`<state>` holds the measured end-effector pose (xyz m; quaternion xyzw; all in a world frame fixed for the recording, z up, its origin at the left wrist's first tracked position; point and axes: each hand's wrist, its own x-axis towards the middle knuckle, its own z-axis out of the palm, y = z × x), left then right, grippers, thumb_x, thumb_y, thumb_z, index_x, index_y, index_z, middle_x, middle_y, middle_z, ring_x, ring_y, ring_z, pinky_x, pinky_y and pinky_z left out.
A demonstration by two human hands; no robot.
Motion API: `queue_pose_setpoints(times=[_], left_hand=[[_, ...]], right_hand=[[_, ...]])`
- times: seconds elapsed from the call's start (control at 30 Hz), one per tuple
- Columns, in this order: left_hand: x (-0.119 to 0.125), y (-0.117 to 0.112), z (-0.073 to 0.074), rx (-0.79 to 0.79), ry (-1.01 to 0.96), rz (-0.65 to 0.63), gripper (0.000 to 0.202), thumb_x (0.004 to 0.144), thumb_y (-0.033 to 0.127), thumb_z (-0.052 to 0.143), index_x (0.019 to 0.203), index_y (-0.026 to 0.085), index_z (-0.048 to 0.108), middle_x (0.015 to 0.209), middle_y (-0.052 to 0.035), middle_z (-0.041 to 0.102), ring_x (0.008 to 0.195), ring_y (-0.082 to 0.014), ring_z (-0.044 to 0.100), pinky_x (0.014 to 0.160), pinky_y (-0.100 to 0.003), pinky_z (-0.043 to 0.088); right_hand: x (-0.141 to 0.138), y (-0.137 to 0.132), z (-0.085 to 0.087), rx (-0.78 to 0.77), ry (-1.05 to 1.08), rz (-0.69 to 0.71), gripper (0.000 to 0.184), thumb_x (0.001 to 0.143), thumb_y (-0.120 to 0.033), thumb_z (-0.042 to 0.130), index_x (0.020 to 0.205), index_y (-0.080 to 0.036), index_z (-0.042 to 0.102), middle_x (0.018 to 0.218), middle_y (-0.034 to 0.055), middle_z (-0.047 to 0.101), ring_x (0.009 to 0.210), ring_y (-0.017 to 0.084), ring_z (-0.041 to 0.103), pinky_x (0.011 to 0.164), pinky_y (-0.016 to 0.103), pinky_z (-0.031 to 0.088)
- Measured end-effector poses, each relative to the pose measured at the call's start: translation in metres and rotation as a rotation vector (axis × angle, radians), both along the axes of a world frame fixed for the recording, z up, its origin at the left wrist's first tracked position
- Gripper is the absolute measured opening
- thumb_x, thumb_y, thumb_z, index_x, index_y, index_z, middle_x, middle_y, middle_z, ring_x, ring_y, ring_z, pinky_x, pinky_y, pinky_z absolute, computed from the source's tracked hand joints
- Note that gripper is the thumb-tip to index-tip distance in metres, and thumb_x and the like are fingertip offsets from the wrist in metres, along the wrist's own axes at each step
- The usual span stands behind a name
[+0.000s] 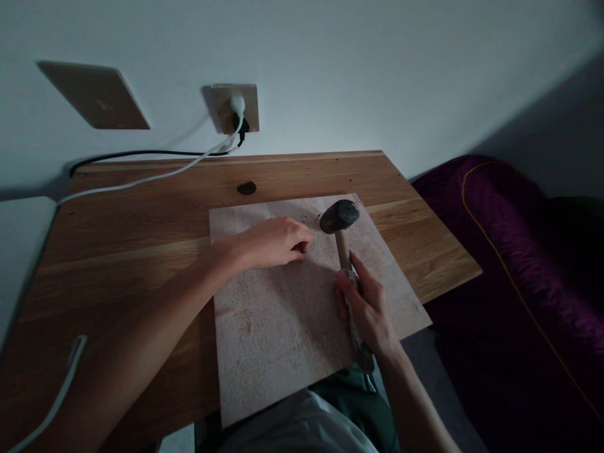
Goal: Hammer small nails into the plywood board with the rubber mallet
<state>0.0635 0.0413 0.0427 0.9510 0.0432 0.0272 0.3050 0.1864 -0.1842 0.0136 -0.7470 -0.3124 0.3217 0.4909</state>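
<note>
My right hand (pixel 368 303) grips the hammer (pixel 344 250), seemingly readied;
left hand (pixel 279 241) curls over the board (pixel 264 340), hold unclear; striking needs careful aim.

a pale wall (pixel 330 75) rises behind, bluish in the dim light, with shadow deepening toward the upper right; at the left it carries a tan plate (pixel 92 94), and near that a socket (pixel 218 104) with a white plug (pixel 237 104) in it; a white cable (pixel 141 181) and a black cable (pixel 141 152) run off leftward; below stands a wood-grained table (pixel 415 233); purple fabric (pixel 561 289) with a yellow line (pixel 493 247) lies beyond its right edge.
</note>
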Motion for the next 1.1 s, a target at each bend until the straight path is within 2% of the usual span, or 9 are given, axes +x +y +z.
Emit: queue_pose_setpoints(times=[0.5,0.77,1.1], left_hand=[[-0.0006,-0.0016,0.0005,0.018,-0.031,-0.023,0.019,0.086,0.002,0.070,0.075,0.017,0.066,0.080,-0.0007,0.070,0.074,-0.0140,0.062,0.070,-0.028,0.039],[-0.0011,-0.0032,0.0044,0.001,-0.010,-0.016,0.019,0.086,0.005,0.072,0.074,0.017,0.064,0.081,-0.0009,0.070,0.074,-0.0140,0.062,0.070,-0.028,0.040],[-0.0006,-0.0045,0.0043,-0.001,-0.001,-0.026,0.022,0.088,0.007,0.074,0.073,0.017,0.062,0.078,-0.0003,0.068,0.074,-0.0141,0.062,0.071,-0.028,0.039]], right_hand=[[0.0009,-0.0006,-0.0031,-0.001,-0.003,-0.006,0.068,0.103,-0.055,0.063,0.157,-0.014,0.056,0.052,-0.0093,0.054,0.037,0.011,0.045,0.035,0.021,0.038],[0.0003,0.0002,-0.0008,-0.002,-0.010,0.003,0.072,0.101,-0.057,0.063,0.155,-0.011,0.056,0.050,-0.0101,0.053,0.037,0.011,0.044,0.035,0.022,0.037],[-0.0008,-0.0002,-0.0004,-0.007,-0.004,-0.019,0.071,0.101,-0.057,0.064,0.156,-0.012,0.056,0.052,-0.0099,0.054,0.037,0.010,0.044,0.035,0.022,0.038]])
